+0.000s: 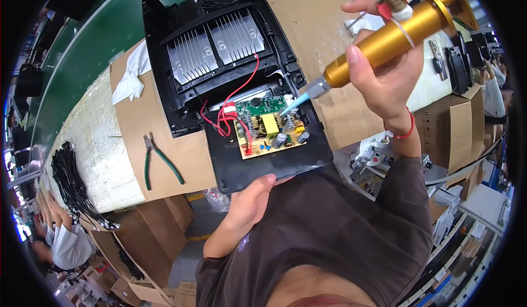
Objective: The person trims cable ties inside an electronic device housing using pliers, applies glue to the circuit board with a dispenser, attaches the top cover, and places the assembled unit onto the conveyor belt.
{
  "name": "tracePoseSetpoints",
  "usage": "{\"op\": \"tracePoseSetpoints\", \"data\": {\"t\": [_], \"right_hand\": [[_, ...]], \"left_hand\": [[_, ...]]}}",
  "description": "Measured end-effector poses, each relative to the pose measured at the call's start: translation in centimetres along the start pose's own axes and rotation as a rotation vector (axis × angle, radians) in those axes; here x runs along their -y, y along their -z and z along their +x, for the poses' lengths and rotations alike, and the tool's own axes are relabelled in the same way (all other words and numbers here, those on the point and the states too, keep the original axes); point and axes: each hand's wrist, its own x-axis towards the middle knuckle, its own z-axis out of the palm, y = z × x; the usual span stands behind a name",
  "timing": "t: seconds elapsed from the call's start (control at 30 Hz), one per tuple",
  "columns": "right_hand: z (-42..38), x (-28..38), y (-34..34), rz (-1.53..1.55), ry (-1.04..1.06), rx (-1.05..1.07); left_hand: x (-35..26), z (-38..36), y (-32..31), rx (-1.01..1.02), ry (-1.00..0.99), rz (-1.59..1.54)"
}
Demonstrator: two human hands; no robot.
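My right hand [387,84] is wrapped round a gold glue dispenser [390,38] with a pale blue nozzle. The nozzle tip points down at the upper right part of a circuit board [269,134], among coils and capacitors. That board lies on a flat black plastic panel [247,175]. My left hand [252,200] grips the panel's near edge, thumb on top and fingers hidden below. Red wires [224,121] run from the board to a black housing [156,60] behind it, which carries two finned metal heat sinks [217,43].
Green-handled pliers [160,161] lie on the cardboard [132,142] to the left. Beyond them is a bundle of black cables [74,180]. A white cloth [132,76] rests beside the housing. Cardboard boxes [450,131] stand at the right. Other people's hands [52,208] show at the far left.
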Motion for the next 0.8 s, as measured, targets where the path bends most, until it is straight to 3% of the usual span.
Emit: {"op": "tracePoseSetpoints", "data": {"t": [0.2,0.8], "right_hand": [[1.8,0.9,-4.0,0.148,-0.135,-0.14],[2.5,0.4,-6.6,0.2,-0.098,-0.134]], "left_hand": [[1.5,-0.3,1.5,-0.063,-0.054,0.089],[0.5,-0.2,0.1,-0.102,-0.064,0.131]]}}
